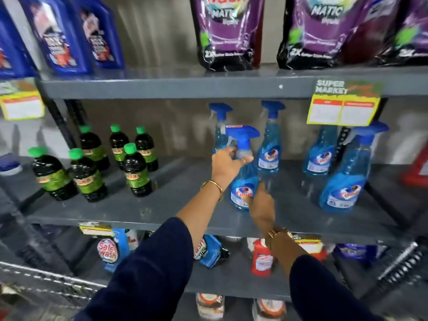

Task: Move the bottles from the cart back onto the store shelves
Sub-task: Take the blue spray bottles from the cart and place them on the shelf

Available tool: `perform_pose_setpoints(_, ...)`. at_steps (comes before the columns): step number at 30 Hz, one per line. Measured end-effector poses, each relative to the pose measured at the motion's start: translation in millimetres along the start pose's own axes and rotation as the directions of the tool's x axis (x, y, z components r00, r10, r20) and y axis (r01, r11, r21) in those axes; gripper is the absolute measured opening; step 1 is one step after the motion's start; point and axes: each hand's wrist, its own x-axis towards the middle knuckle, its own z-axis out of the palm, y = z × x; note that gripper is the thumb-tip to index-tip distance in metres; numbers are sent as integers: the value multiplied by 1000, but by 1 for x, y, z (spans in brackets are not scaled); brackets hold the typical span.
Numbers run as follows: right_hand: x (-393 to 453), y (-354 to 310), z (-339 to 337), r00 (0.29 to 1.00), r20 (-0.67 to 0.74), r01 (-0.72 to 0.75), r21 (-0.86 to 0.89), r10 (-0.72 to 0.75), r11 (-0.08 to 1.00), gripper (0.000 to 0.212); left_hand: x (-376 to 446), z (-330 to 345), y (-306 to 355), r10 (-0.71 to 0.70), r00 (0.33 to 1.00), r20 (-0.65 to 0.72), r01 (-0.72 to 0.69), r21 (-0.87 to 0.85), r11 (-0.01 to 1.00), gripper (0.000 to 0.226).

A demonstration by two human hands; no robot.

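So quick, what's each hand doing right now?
Left hand: closed around the neck of the blue spray bottle on the middle shelf.
Right hand: fingers touching the same bottle's lower body; firm grip cannot be told.

Grey metal store shelving (162, 89) against a pale wall (150, 31)

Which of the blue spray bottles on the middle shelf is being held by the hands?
The front spray bottle, left of centre: the left hand grips its neck and the right hand touches its label. The other four stand untouched.
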Motion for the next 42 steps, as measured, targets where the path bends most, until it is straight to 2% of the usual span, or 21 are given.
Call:
perform_pose_setpoints(2,10,13,-10,999,-27,-25,6,25,1000,46,3,20,3,20,999,30,-18,-58,998,35)
perform_pose_setpoints(7,27,42,-32,995,-82,-60,39,64,997,39,13,65,6,34,998,48,-31,-63,998,36)
perform_pose_setpoints(11,42,63,-42,992,-107,-72,-11,70,997,47,21,93,9,45,995,89,-37,-85,996,35)
perform_pose_setpoints(14,44,72,-43,992,-116,-57,-1,57,998,50,21,100,10,64,994,89,-58,-68,996,32)
perform_pose_setpoints(19,34,81,-39,990,-127,-62,17,64,998,42,21,100,7,98,992,85,-95,-41,995,31)
perform_pose_setpoints(23,22,75,-36,967,-254,9,58,6,998,47,18,96,5,61,987,146,-62,6,998,32)
perform_pose_setpoints(26,14,63,-32,940,-337,68,66,-41,995,40,17,92,-2,21,981,192,-28,38,999,38)
perform_pose_setpoints(34,-3,24,-1,938,-274,228,23,-213,973,28,8,36,-27,-67,984,166,57,66,996,49)
perform_pose_setpoints(37,-12,4,22,932,-231,295,26,-281,955,27,3,-6,-49,-95,992,83,84,122,989,24)
perform_pose_setpoints(40,-25,-25,59,901,-184,402,17,-392,916,26,-5,-64,-78,-132,991,-6,131,195,972,42)
perform_pose_setpoints(42,-38,-48,84,877,-117,472,23,-466,882,24,-12,-106,-101,-169,983,-70,180,225,957,45)
